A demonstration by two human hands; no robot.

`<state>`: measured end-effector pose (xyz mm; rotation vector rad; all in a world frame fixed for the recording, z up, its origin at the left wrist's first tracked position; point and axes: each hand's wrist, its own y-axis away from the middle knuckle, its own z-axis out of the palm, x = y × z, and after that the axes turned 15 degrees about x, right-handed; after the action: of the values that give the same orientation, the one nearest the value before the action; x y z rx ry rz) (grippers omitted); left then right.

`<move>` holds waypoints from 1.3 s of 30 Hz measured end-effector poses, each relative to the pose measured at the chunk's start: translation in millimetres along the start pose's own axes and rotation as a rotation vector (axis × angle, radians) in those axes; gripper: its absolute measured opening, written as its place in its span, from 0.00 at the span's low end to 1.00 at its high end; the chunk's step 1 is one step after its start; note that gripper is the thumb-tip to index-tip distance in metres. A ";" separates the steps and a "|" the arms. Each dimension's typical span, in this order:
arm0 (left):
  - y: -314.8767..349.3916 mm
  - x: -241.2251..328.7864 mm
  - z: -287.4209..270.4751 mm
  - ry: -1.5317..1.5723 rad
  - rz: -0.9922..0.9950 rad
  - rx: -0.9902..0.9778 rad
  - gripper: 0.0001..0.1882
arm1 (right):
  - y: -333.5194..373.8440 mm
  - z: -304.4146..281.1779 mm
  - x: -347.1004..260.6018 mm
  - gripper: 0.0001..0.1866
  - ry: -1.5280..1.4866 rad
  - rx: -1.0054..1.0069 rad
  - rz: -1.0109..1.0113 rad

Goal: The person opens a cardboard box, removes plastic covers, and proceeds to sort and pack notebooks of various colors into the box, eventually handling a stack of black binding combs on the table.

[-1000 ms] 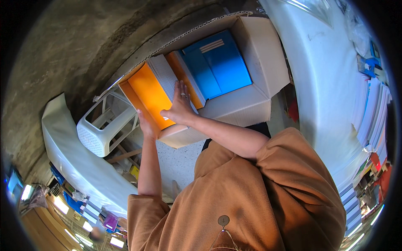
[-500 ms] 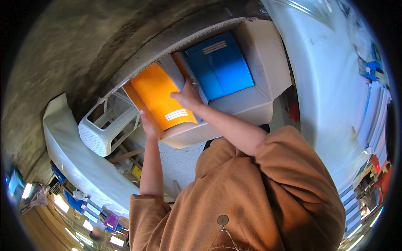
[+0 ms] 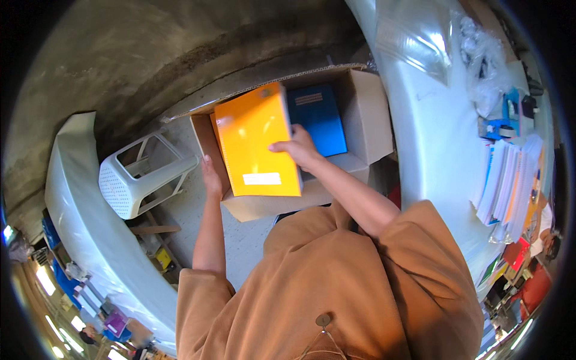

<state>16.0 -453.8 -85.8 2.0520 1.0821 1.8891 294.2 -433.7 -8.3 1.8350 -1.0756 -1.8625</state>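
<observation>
My right hand (image 3: 300, 147) grips a yellow-orange notebook (image 3: 255, 144) by its right edge, the thumb lying on the cover. The notebook has a white label near its lower edge and is lifted out over the left part of a cardboard box (image 3: 375, 117). Whether it is one notebook or a stack, I cannot tell. Inside the box, to the right, lies a blue notebook (image 3: 321, 126), partly covered by the yellow one. My left hand (image 3: 210, 175) rests with outstretched fingers against the outside of the box's left wall.
A white plastic stool (image 3: 129, 180) is left of the box. White-covered tables stand at left (image 3: 84, 204) and right (image 3: 414, 120). On the right one are paper stacks (image 3: 504, 186) and clear plastic wrap (image 3: 483, 63). A concrete wall (image 3: 180, 48) rises behind the box.
My right hand has raised the yellow-orange notebook from inside the box, and it now overlaps the blue one in view. My left hand stays at the box's left wall. The whole view has shifted.
</observation>
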 end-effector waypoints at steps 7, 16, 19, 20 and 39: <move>48.3 38.6 70.1 -0.603 0.876 0.607 0.29 | 109.0 -194.5 -51.8 0.29 -0.523 -0.130 -0.121; 263.5 123.1 270.1 -0.024 -0.202 -1.415 0.50 | 254.9 -314.3 34.0 0.29 -0.817 0.432 -0.308; 324.3 116.2 310.7 -0.373 0.190 -1.736 0.47 | 294.3 -329.4 98.6 0.29 -1.001 0.665 -0.325; 359.3 122.3 316.2 -0.570 0.217 -1.680 0.46 | 308.8 -330.2 116.8 0.29 -1.053 0.744 -0.298; 509.0 -19.8 507.9 -1.059 0.442 -1.753 0.31 | 279.3 -527.6 255.1 0.24 -1.393 0.985 -0.116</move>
<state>685.1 -657.7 82.2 1.4728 -1.0163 0.6793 685.8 -947.4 56.6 0.4877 -2.6764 -3.0045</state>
